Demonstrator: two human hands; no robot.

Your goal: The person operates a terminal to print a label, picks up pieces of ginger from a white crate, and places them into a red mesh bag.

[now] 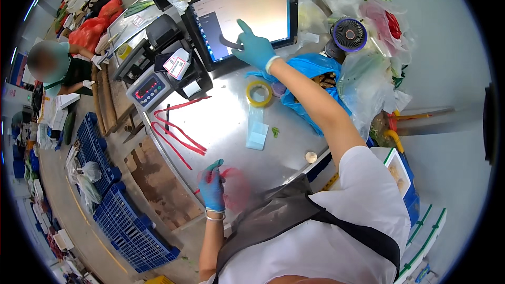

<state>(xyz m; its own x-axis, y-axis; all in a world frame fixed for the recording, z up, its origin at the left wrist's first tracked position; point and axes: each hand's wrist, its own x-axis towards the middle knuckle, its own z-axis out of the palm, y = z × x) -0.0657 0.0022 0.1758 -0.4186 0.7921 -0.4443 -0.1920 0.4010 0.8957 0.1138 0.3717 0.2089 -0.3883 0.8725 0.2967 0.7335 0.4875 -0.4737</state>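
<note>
My right hand (256, 49), in a teal glove, reaches over the touchscreen monitor (252, 12). Its index finger points at the lit display; whether the tip touches the glass I cannot tell. Nothing shows in this hand. Lower down, my left hand (212, 191), also gloved, grips thin translucent red plastic (236, 189), blurred, near the front edge of the steel table (236, 165). A long red plastic strip (179, 128) lies in loops beyond it, across a black pen (167, 116). A yellow tape roll (259, 94) rests mid-table, above folded pale-blue slips (257, 136).
A weighing indicator (148, 88) and label printer (177, 65) stand left of the monitor. To the right are a blue bag of brown produce (311, 75), a small fan (350, 34) and clear bags (361, 83). Blue pallets (130, 228) and a co-worker (59, 69) are at left.
</note>
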